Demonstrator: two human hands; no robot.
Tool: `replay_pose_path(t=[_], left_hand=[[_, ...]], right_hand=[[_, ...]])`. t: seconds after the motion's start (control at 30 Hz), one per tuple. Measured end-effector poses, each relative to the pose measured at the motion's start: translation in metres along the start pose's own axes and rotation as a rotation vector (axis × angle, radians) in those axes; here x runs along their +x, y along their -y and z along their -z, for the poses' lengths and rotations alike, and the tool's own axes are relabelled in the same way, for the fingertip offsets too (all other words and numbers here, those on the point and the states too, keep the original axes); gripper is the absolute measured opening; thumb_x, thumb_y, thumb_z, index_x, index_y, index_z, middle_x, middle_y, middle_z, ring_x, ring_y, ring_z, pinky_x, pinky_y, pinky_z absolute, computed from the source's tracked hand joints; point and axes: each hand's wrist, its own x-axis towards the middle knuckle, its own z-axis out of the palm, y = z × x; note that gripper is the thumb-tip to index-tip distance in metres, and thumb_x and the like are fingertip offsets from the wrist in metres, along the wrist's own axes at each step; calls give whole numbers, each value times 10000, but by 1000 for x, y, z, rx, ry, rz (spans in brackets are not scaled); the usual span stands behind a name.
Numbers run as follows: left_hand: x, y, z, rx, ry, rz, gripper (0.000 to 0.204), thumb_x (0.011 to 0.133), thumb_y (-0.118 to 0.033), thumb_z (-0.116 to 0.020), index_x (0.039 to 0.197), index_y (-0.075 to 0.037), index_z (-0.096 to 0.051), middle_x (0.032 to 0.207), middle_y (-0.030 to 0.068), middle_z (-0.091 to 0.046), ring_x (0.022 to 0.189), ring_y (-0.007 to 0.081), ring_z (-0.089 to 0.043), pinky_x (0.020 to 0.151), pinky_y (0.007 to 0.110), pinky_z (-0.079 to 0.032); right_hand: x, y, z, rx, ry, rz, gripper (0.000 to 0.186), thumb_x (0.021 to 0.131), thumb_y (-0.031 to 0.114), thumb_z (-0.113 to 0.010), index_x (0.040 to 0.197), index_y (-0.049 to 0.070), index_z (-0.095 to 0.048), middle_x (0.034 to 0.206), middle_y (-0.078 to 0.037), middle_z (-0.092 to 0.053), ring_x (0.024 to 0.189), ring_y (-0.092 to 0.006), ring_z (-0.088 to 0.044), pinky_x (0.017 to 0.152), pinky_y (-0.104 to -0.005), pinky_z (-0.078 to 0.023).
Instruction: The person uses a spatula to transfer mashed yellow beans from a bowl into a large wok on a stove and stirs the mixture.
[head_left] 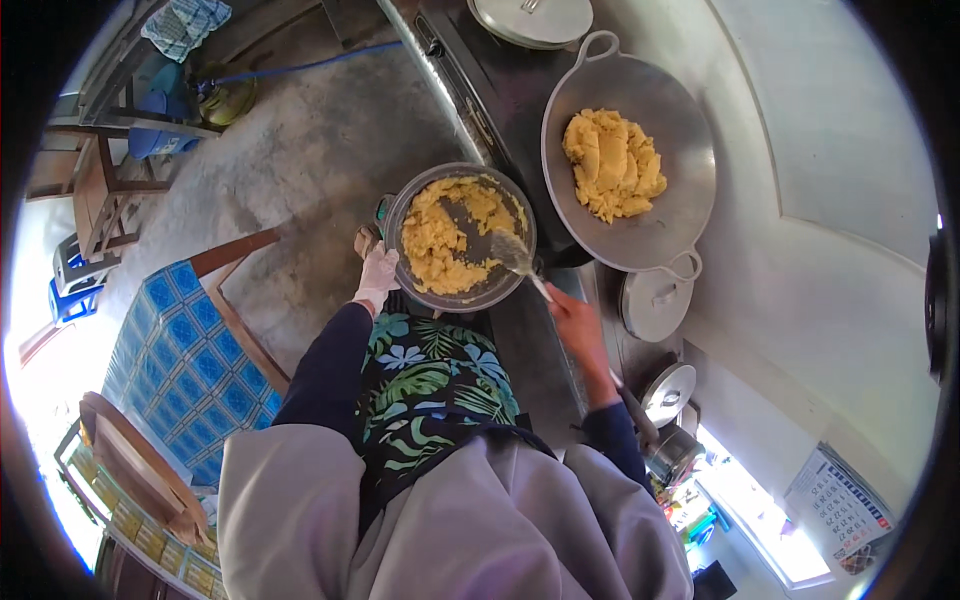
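Observation:
My left hand, in a whitish glove, grips the left rim of a round metal pan. Crumbly yellow mash lies in the pan, with bare dark patches of its bottom showing. My bare right hand is closed round the handle of a spatula. The spatula's broad head is smeared with mash and sits over the pan's right side. To the right, a wide two-handled wok holds a larger heap of yellow mash.
The wok rests on a dark stove. Round lids lie beyond and nearer than it, along the wall. On the left stand a table with a blue checked cloth and a wooden chair. A gas cylinder with a blue hose stands far left.

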Motion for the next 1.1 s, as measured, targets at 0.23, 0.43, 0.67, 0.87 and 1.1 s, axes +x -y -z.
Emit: replay_pose_path(t=[0.23, 0.43, 0.67, 0.87, 1.1], left_hand=[[-7, -1, -28, -334, 44, 126, 206, 927, -248, -487, 1047, -82, -512, 949, 53, -561, 902, 181, -536, 770, 328, -419], [5, 27, -29, -149, -13, -54, 223, 960, -237, -457, 1039, -40, -526, 1008, 37, -560, 926, 134, -525, 784, 232, -415], [-7, 27, -35, -815, -213, 169, 274, 909, -113, -429, 1158, -10, -476, 1071, 61, -559, 1004, 161, -540, 872, 244, -420], [-14, 20, -31, -1092, -143, 265, 226, 932, -168, -444, 1070, -33, -562, 795, -14, -571, 648, 83, -534, 577, 208, -422], [-13, 26, -29, -231, -99, -184, 190, 951, -173, -474, 981, -4, -557, 852, -1, -554, 743, 90, -500, 639, 253, -418]], right_hand=[[77, 7, -36, -558, 227, 100, 263, 841, 131, -434, 1011, 146, -635, 817, -144, -650, 834, -337, -631, 712, -455, -499], [148, -85, -91, -216, 444, 433, 380, 850, 165, -464, 1215, 190, -567, 715, -153, -620, 613, -269, -628, 520, -393, -496], [73, -31, -114, 712, 806, -796, 392, 943, 249, -438, 1333, 285, -451, 573, 23, -356, 403, -60, -255, 345, -252, -223], [48, 18, -170, 1259, 730, -1003, 445, 963, 263, -440, 1383, 348, -321, 550, 33, -273, 399, -69, -229, 347, -265, -185], [50, 34, -197, 1693, 766, -842, 365, 942, 310, -475, 1295, 321, -383, 594, 23, -345, 424, -75, -276, 333, -231, -212]])
